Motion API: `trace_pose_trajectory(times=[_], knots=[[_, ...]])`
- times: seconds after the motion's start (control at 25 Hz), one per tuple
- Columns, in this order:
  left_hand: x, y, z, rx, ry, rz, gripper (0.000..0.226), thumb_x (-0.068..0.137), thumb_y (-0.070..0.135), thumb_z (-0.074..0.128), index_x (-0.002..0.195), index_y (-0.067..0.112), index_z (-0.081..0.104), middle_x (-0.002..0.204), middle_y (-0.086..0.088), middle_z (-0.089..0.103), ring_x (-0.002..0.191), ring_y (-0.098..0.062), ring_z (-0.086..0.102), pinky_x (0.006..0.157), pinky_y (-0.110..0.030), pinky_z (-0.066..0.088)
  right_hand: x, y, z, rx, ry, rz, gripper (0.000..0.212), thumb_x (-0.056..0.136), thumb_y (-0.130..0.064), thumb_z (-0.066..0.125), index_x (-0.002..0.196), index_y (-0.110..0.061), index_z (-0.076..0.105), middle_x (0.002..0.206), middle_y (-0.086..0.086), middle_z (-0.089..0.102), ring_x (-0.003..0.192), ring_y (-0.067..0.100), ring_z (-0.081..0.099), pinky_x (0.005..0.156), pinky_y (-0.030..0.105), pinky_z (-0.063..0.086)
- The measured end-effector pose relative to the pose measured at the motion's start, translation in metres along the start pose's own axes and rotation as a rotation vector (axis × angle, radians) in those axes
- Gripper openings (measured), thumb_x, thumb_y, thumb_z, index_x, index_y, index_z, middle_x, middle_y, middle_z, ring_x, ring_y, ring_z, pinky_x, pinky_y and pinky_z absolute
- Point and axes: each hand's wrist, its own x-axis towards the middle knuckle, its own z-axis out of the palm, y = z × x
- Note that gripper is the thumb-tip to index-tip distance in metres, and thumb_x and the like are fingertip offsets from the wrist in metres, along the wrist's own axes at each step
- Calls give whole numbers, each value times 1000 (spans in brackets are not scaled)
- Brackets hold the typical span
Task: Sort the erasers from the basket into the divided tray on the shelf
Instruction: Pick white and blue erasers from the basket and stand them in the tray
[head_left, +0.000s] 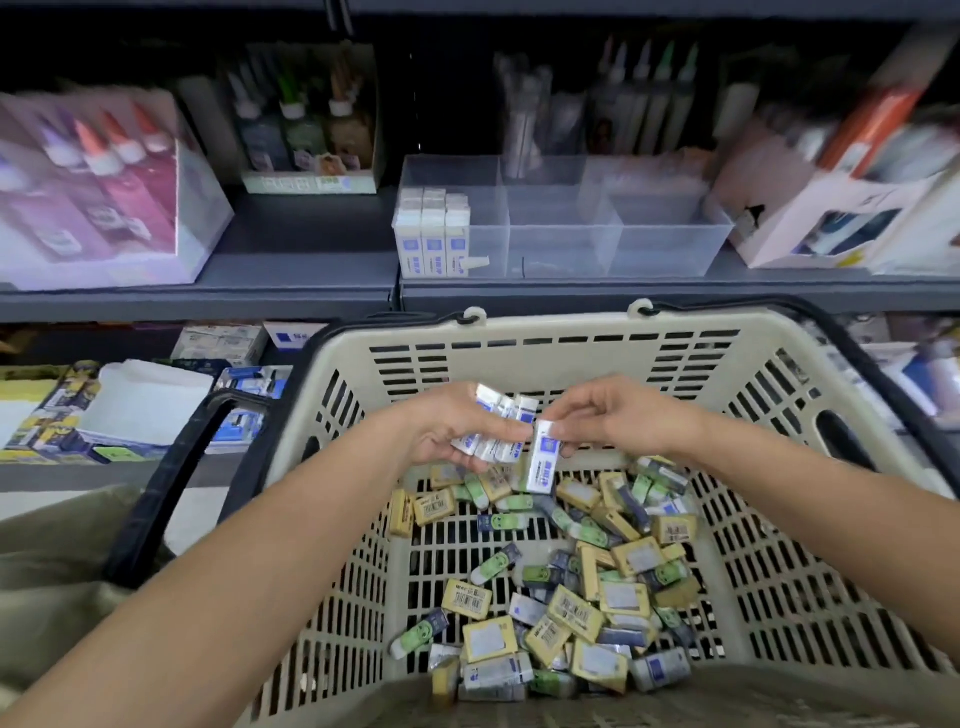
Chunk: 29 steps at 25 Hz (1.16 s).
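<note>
Erasers (501, 410) with blue labels are bunching in my left hand (447, 431), fingers curling round several. My right hand (618, 415) is pinching 1 more eraser (543, 465) beside them. At 12 o'clock the divided tray (670, 244) is waiting. An overfull grip risks spilling them into the basket (571, 325).

Left arm (234, 561): bare, reaching up from the lower left.
Left hand (452, 421): curled round a stack (501, 410) of erasers, thumb laid across them.
Right arm (805, 483): bare, reaching in from the right edge.
Right hand (618, 415): fingers (561, 423) pinch one eraser (543, 462) by its top end, so that it hangs down.
Gap: hands close together, fingertips almost meeting.
</note>
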Motion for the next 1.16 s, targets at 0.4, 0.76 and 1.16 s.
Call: trace_pose_trajectory(times=[0.4, 0.76, 1.16], knots=[[-34, 41, -21, -191, 84, 238, 25, 76, 7, 74, 98, 14, 65, 78, -3, 71, 60, -9, 64, 49, -22, 50, 4, -57, -30, 144, 239, -139, 11, 87, -6, 61, 89, -15, 66, 71, -4, 73, 63, 4, 66, 55, 14, 49], [-27, 73, -62, -319, 620, 550, 29, 75, 14, 78, 99, 21, 62, 81, 0, 69, 64, -9, 63, 49, -22, 51, 34, -114, -47, 54, 391, -285, 8, 86, -5, 63, 83, -13, 63, 67, 0, 68, 60, 3, 64, 56, 14, 49], [8, 75, -91, -455, 975, 738, 18, 81, 17, 71, 81, 32, 61, 75, 9, 68, 66, -6, 63, 57, -26, 55, 125, -161, -75, -419, 824, -323, 11, 85, -15, 61, 95, -20, 65, 79, -7, 61, 71, 9, 55, 62, 10, 34]])
